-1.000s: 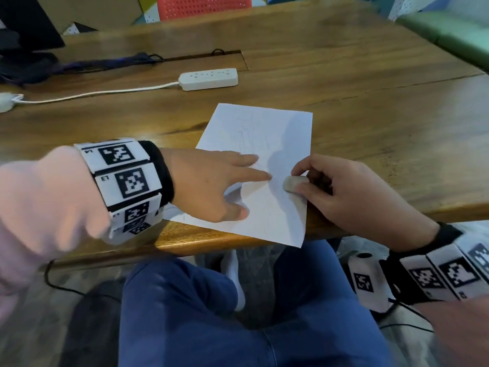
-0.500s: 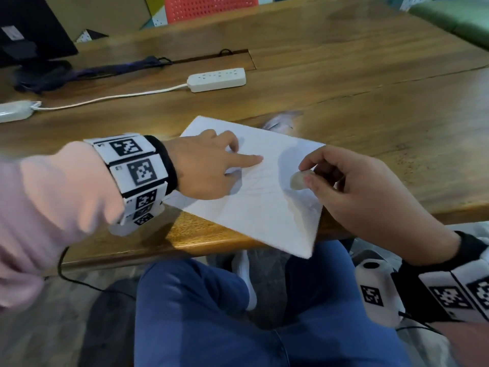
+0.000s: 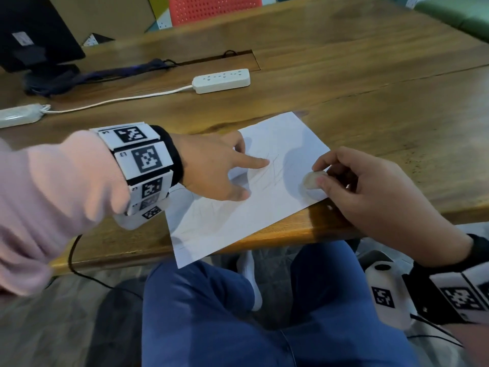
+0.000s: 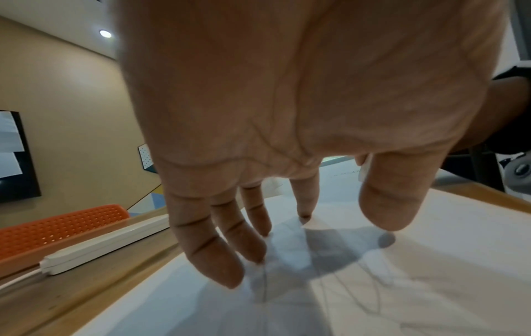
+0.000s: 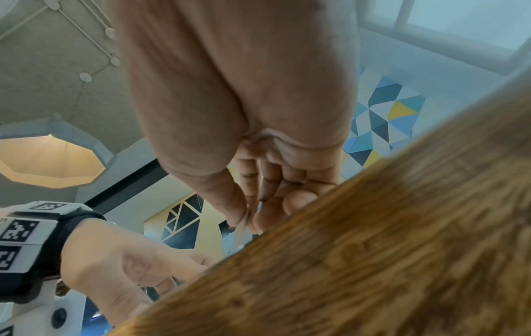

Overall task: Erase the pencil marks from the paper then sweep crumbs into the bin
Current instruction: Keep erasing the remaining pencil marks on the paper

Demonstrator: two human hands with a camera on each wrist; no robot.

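A white sheet of paper [image 3: 254,207] with faint pencil lines lies askew at the wooden table's near edge, one corner hanging over it. My left hand [image 3: 217,170] presses its spread, straight fingers on the sheet's left part; the left wrist view shows the left hand's fingertips [image 4: 218,268] down on the paper [image 4: 402,272]. My right hand [image 3: 352,184] pinches a small pale eraser [image 3: 311,181] between thumb and fingers and holds it on the sheet's right corner. In the right wrist view the right hand's fingers [image 5: 258,204] are bunched just above the table edge, the eraser hidden.
A white power strip [image 3: 221,80] with its cord lies further back on the table [image 3: 370,102]. A black monitor [image 3: 34,35] and dark cables stand at the back left, a second white strip [image 3: 19,119] at the left edge. An orange chair [image 3: 211,7] is behind. No bin shows.
The sheet has turned clockwise under my left hand, its far corner now pointing right. My right hand with the eraser stayed at the sheet's right side.
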